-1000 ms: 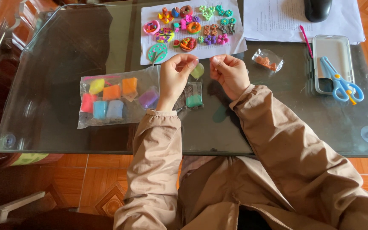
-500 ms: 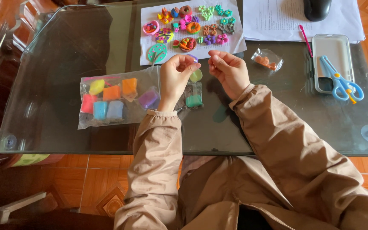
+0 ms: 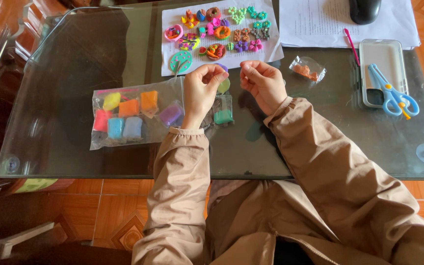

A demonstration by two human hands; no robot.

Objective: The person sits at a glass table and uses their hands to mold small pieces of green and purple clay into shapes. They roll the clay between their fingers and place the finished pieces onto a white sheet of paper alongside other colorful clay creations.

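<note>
My left hand (image 3: 203, 91) covers most of the pale green clay piece (image 3: 224, 86), so only its lower edge shows, and whatever my right hand (image 3: 262, 83) pinches is too small to tell. The computer mouse (image 3: 365, 10) and the white paper (image 3: 320, 22) under it are cut off by the top edge. The clay figures (image 3: 222, 32) are too tiny to make out singly.

Over on the glass table (image 3: 74, 73), a white sheet (image 3: 172, 14) carries rows of small bright clay figures (image 3: 222, 32), and a black computer mouse (image 3: 365, 10) sits on printed papers (image 3: 320, 22). Blue scissors (image 3: 391, 93) lie across a clear phone case (image 3: 381, 56), a pink stick (image 3: 352, 45) just beside it, an orange clay packet (image 3: 307, 71) nearby.
</note>
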